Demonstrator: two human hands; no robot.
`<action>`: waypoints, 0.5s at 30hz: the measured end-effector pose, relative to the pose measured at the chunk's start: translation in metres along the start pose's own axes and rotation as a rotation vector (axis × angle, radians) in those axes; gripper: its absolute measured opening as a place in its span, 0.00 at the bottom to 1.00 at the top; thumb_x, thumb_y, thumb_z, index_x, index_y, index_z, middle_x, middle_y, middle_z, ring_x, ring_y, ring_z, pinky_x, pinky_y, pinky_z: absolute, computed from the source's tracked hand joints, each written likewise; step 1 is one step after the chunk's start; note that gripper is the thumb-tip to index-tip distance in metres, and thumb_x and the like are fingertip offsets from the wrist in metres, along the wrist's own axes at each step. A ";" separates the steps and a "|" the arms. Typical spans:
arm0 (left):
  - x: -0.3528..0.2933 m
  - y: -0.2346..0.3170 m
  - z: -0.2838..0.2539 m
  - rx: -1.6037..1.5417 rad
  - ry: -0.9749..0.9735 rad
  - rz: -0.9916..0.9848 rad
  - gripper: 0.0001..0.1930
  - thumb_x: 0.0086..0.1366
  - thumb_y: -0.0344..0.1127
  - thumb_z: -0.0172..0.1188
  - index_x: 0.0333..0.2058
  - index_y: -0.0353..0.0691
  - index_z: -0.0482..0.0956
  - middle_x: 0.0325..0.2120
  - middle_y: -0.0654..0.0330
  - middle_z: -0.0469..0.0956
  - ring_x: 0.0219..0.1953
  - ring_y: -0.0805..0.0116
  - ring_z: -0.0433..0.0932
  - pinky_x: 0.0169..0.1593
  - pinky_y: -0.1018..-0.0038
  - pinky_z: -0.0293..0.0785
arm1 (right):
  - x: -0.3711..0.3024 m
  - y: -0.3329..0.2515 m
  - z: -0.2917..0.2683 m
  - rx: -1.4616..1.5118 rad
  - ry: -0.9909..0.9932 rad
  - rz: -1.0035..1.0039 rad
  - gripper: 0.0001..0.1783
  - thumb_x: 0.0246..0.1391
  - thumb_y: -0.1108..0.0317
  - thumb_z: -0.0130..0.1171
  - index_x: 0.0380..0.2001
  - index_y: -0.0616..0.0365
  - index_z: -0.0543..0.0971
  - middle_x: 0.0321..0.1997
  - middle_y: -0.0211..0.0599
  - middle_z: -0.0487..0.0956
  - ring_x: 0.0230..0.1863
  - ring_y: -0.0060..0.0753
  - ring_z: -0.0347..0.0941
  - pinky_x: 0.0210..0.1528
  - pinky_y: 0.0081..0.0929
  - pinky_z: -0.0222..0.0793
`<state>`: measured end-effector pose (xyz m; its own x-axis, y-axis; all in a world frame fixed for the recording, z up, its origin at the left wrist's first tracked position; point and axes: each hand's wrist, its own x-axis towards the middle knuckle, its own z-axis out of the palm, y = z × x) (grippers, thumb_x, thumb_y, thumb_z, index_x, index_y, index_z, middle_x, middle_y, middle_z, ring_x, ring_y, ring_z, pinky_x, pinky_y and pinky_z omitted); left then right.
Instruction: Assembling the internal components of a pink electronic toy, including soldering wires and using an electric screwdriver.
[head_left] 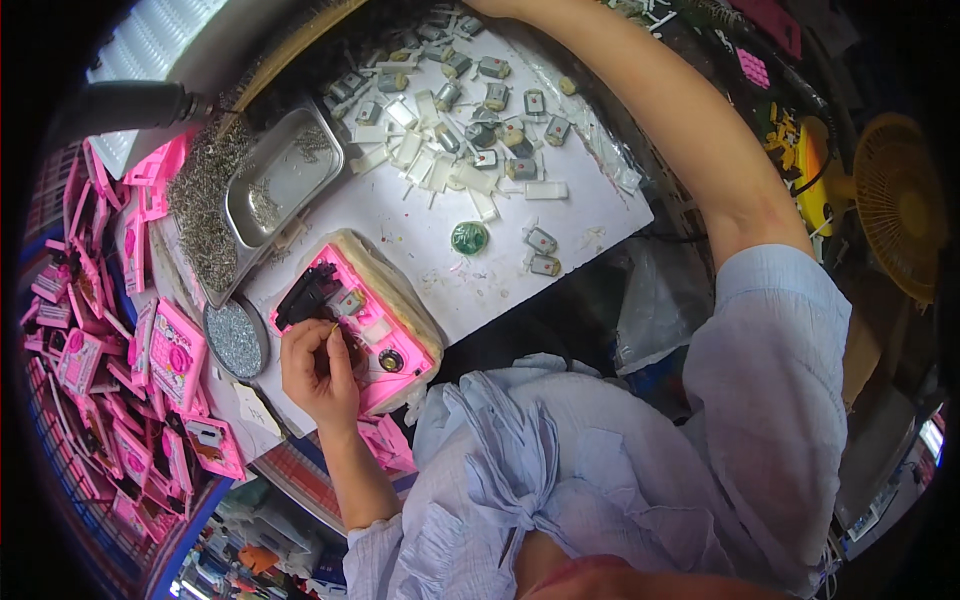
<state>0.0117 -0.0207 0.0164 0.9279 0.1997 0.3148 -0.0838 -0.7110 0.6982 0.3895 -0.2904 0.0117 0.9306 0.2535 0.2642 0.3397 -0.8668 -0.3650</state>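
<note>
Okay, so the pink case (400,332) sits on a padded block (390,276) at the near edge of the worktop (450,292), insides facing up. You can see what looks like a small motor (350,302) in it, plus a black piece (307,293) on the far-left side and a dark round part (391,360) nearer the body. The left hand (322,372) is right over the case's left side, thumb and finger in a narrow pinch beside the motor. Can't tell if there's anything tiny in that grip. The right arm (690,105) stretches over the spare motors (496,96) and out past the top edge, so no clue what that hand's grip is doing.

My read: the step in hand is fitting or settling small bits inside the case, with the right hand off reaching for something. I'd say the next move calls for steadying the motor and black piece with the left while the right comes back, without knocking anything loose.
</note>
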 end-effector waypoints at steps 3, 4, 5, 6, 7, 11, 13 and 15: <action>0.002 0.001 0.003 0.009 -0.003 0.045 0.04 0.61 0.18 0.64 0.34 0.32 0.79 0.33 0.53 0.79 0.35 0.64 0.78 0.41 0.74 0.74 | 0.016 0.018 0.030 -0.062 -0.044 -0.142 0.23 0.59 0.64 0.52 0.57 0.58 0.75 0.56 0.58 0.79 0.56 0.62 0.75 0.59 0.46 0.73; 0.002 0.001 0.003 0.006 -0.001 0.036 0.04 0.61 0.18 0.64 0.34 0.32 0.79 0.33 0.53 0.79 0.35 0.64 0.78 0.41 0.74 0.74 | 0.019 0.021 0.036 -0.038 -0.061 -0.147 0.23 0.58 0.65 0.53 0.57 0.59 0.75 0.56 0.58 0.79 0.55 0.61 0.76 0.58 0.45 0.73; 0.002 0.001 0.002 0.004 0.002 0.024 0.04 0.61 0.18 0.64 0.34 0.32 0.79 0.33 0.53 0.79 0.35 0.64 0.78 0.41 0.73 0.74 | 0.019 0.018 0.037 0.037 -0.067 -0.132 0.23 0.57 0.65 0.54 0.56 0.59 0.76 0.55 0.58 0.79 0.56 0.59 0.76 0.58 0.45 0.72; 0.001 0.001 0.002 0.001 0.005 0.013 0.04 0.61 0.18 0.64 0.34 0.32 0.79 0.33 0.53 0.79 0.35 0.64 0.78 0.41 0.73 0.74 | 0.018 0.014 0.037 0.111 -0.073 -0.116 0.23 0.57 0.65 0.54 0.56 0.59 0.76 0.55 0.58 0.79 0.56 0.58 0.76 0.58 0.44 0.72; 0.000 0.000 0.002 0.004 0.005 0.014 0.04 0.61 0.18 0.64 0.34 0.32 0.79 0.33 0.53 0.79 0.35 0.64 0.78 0.41 0.73 0.74 | 0.017 0.011 0.037 0.186 -0.078 -0.099 0.23 0.56 0.65 0.55 0.56 0.59 0.77 0.55 0.58 0.79 0.56 0.57 0.76 0.59 0.44 0.72; 0.001 0.000 0.001 0.028 0.003 0.042 0.04 0.61 0.19 0.64 0.34 0.32 0.79 0.32 0.53 0.80 0.35 0.63 0.78 0.42 0.72 0.74 | 0.017 0.019 0.037 0.432 -0.144 -0.396 0.25 0.58 0.62 0.53 0.58 0.58 0.76 0.55 0.57 0.79 0.57 0.59 0.75 0.60 0.44 0.71; 0.002 0.001 0.002 0.027 0.001 0.034 0.04 0.61 0.19 0.64 0.34 0.32 0.79 0.32 0.53 0.80 0.35 0.63 0.79 0.42 0.72 0.74 | 0.025 0.028 0.045 0.224 0.137 -0.431 0.24 0.60 0.61 0.52 0.58 0.57 0.75 0.56 0.57 0.79 0.57 0.59 0.75 0.60 0.44 0.71; 0.000 0.001 0.002 0.021 0.010 -0.003 0.04 0.61 0.19 0.64 0.34 0.32 0.79 0.32 0.53 0.80 0.35 0.62 0.79 0.42 0.72 0.74 | 0.024 0.004 0.007 0.113 -0.015 -0.280 0.24 0.65 0.61 0.47 0.61 0.55 0.73 0.60 0.55 0.77 0.61 0.58 0.73 0.63 0.43 0.69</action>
<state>0.0122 -0.0230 0.0159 0.9245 0.2084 0.3190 -0.0734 -0.7241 0.6858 0.4138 -0.2847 0.0100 0.8003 0.4828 0.3554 0.5955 -0.7094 -0.3772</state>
